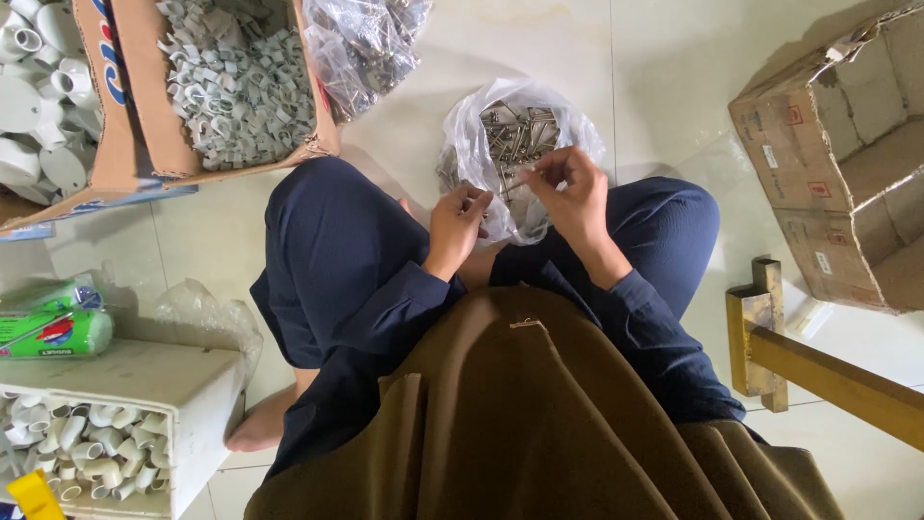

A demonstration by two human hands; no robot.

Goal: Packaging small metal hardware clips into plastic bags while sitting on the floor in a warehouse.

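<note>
Sitting cross-legged on the tiled floor, the person works over a clear plastic bag of small metal pieces that lies just ahead of both hands. Far to the left of the left hand stand a white box of pale plastic pipe fittings and a green wrapped roll. Up and to the left of that hand sits an open cardboard box heaped with small grey clips, and beside it a second clear bag (its contents too tangled to make out).

The left hand has its fingers curled together, pinched on something small that I cannot make out, touching the near edge of the plastic bag. Just to its right, the right hand is closed, thumb and fingertips pressed on a thin metal piece held over the bag. The two hands are near each other but apart.

Well to the right of the right hand lie a yellow wooden frame and an empty cardboard carton on its side.
</note>
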